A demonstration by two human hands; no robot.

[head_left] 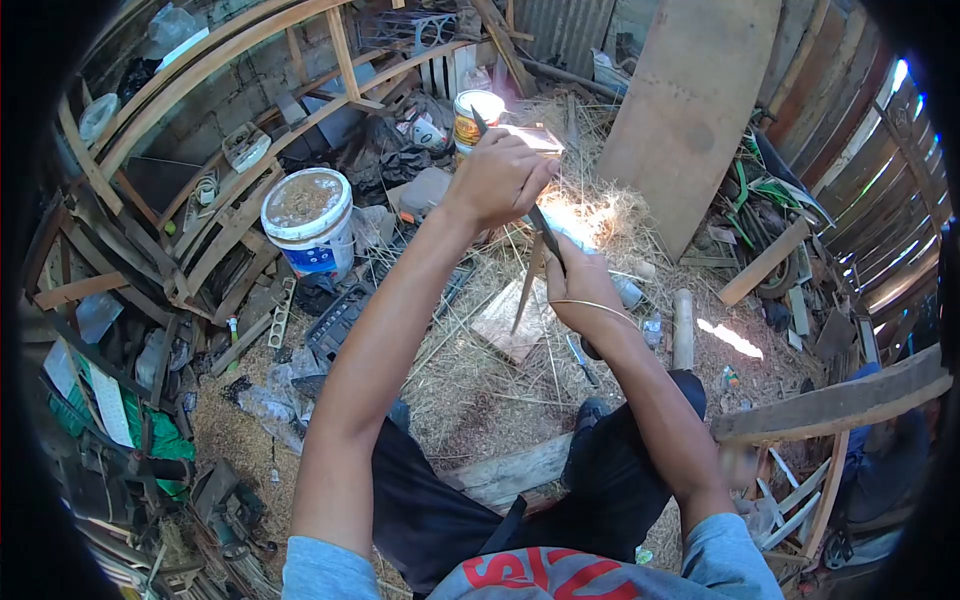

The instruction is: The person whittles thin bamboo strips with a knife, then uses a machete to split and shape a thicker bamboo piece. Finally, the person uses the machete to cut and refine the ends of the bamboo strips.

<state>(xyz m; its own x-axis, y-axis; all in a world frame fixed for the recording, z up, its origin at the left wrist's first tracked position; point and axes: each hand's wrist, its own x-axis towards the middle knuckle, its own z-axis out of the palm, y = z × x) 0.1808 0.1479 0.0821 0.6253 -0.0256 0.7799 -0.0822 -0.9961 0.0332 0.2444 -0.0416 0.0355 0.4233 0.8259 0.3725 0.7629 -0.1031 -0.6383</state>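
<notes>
My left hand (500, 178) is closed round a long dark blade-like tool (545, 232), whose pointed upper end sticks out above the fist. Lower down and to the right, my right hand (575, 285) is closed near the tool's lower part. A thin brown strip (527, 285) slants down from between the hands; which fingers hold it is hard to tell. Beneath the strip, a pale wooden board (508, 322) lies on the straw-covered ground. Bright sunlight washes out the area just behind my right hand.
A white bucket (308, 225) stands left of my arms, near a black tool case (338, 325). A paint bucket (475, 115) is ahead. A large plywood sheet (690, 120) leans behind, and a curved beam (830, 400) juts in at right. A round post (683, 330) stands near my right forearm.
</notes>
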